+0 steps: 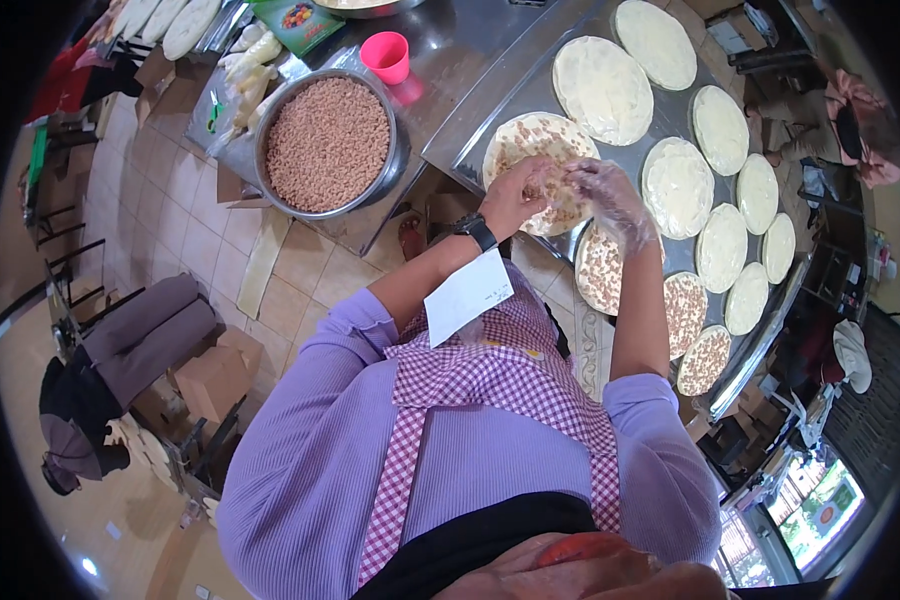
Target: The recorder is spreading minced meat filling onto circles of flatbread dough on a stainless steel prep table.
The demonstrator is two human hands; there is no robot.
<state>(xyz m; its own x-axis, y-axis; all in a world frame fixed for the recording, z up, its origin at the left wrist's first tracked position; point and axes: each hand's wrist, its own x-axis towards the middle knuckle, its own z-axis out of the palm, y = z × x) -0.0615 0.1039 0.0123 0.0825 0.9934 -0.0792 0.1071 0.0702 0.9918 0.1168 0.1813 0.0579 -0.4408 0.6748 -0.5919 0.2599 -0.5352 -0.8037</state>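
In the head view, a steel bowl of rough brown crumbs stands at upper left, a smooth pink cup just beside it. Creamy-topped pale discs cover much of the metal surface at upper right; crumb-speckled discs lie below them. White paper hides part of my checked apron. My arms reach to upper centre, where my bare left hand and plastic-covered right hand meet over a round, crumb-strewn disc. Both hands' fingers curl inward; I cannot tell whether they grip anything.
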